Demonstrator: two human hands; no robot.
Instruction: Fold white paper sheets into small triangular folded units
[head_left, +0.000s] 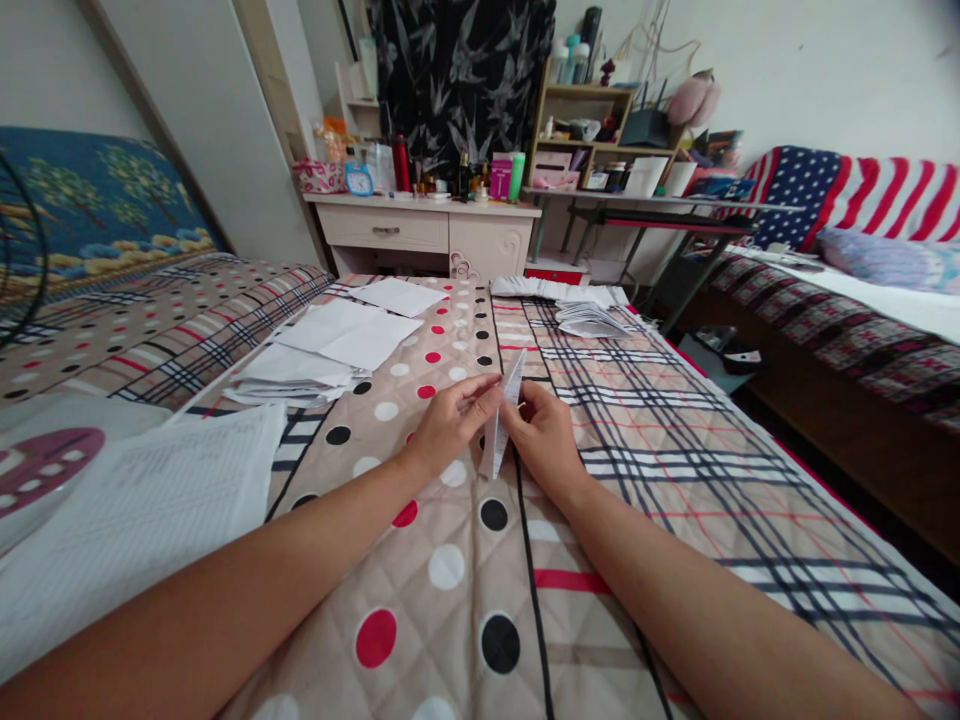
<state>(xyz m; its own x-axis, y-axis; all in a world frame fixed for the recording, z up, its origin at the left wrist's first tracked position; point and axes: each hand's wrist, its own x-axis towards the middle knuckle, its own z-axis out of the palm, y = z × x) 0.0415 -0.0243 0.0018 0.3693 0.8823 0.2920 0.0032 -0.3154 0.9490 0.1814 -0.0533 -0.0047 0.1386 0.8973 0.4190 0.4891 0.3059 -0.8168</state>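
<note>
We grip folded paper (495,440) with left hand (454,415) and right hand (547,430), fingers closed on both sides, just above cover (442,650). Step looks like shaping fold; next move likely calls for even pressure along crease. Paper thin, narrow, pointed on top. Beyond: flat sheets (349,335) left, folded stack (589,320) right. Cover quilted, dots beside plaid.
</note>
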